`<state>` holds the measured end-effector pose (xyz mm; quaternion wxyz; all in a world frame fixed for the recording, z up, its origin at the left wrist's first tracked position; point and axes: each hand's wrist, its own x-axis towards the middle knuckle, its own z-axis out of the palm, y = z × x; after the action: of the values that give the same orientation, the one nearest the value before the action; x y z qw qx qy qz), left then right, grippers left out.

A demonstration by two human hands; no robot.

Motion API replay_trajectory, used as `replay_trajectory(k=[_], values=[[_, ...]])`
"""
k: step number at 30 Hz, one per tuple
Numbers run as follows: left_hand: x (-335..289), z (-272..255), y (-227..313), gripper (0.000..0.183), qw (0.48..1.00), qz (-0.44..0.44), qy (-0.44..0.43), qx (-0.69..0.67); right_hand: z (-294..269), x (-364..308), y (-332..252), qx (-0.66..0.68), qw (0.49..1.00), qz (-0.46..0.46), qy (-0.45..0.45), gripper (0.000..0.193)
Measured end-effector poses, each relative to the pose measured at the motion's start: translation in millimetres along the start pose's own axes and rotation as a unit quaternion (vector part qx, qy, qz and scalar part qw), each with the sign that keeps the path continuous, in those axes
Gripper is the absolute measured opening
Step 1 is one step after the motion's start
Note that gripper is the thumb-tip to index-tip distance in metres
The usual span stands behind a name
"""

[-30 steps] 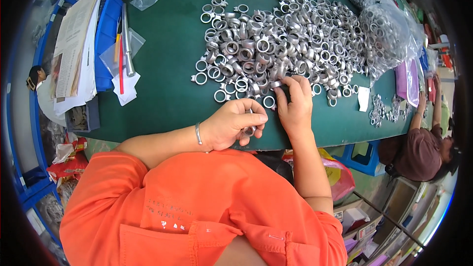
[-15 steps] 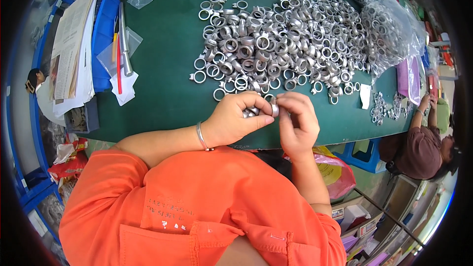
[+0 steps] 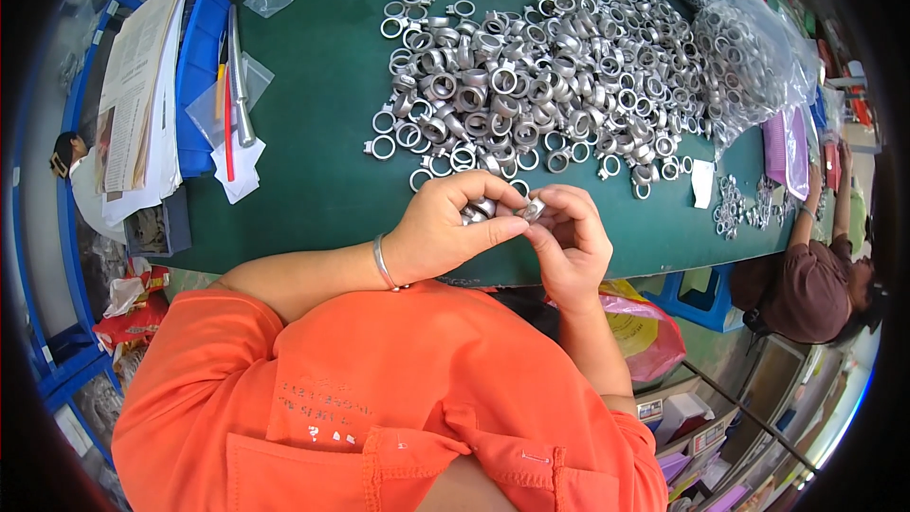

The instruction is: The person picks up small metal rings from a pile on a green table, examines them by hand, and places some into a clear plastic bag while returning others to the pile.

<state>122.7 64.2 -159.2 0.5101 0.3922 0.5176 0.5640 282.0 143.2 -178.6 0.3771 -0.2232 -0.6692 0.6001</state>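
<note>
A silver metal ring [image 3: 533, 210] is pinched between the fingertips of both hands, close to the table's near edge. My left hand [image 3: 453, 220] is closed, with more metal rings [image 3: 480, 210] tucked in its curled fingers; how many is hidden. Thumb and fingers of my right hand [image 3: 573, 245] grip the ring from the other side. Just beyond my hands spreads a big pile of similar silver rings [image 3: 531, 85], lying at all angles on the green table [image 3: 313, 133].
Right of the pile lies a clear bag of rings [image 3: 744, 62], with a purple basket [image 3: 787, 152] beside it. At left stand a blue tray [image 3: 197, 76] with papers, a metal rod [image 3: 239, 76] and a red pen [image 3: 228, 133]. A co-worker [image 3: 806, 284] sits at far right.
The ring between my fingertips has turned from upright to tilted, and my right fingers have shifted around it. The co-worker's hands at right have moved farther up the picture.
</note>
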Motion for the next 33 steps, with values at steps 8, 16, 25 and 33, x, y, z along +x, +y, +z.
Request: replay_trajectory(k=[8, 16, 25, 33], values=[[0.8, -0.1, -1.1, 0.012, 0.996, -0.076, 0.026, -0.038, 0.3, -1.3, -12.0, -0.210, 0.968, -0.136, 0.022, 0.031], [0.8, -2.4, -8.6, 0.020, 0.898, -0.279, -0.022, -0.338, 2.9, 9.8, -11.8, -0.293, 0.928, -0.230, 0.001, 0.015], [-1.0, -0.4, -2.4, 0.009, 0.943, -0.240, -0.037, -0.228, -20.7, 30.6, 35.6, -0.462, 0.875, -0.020, 0.143, 0.011], [1.2, 2.3, 6.1, 0.016, 0.987, -0.151, 0.013, -0.060, -6.0, 16.4, -2.0, -0.122, 0.981, 0.120, 0.091, 0.003]])
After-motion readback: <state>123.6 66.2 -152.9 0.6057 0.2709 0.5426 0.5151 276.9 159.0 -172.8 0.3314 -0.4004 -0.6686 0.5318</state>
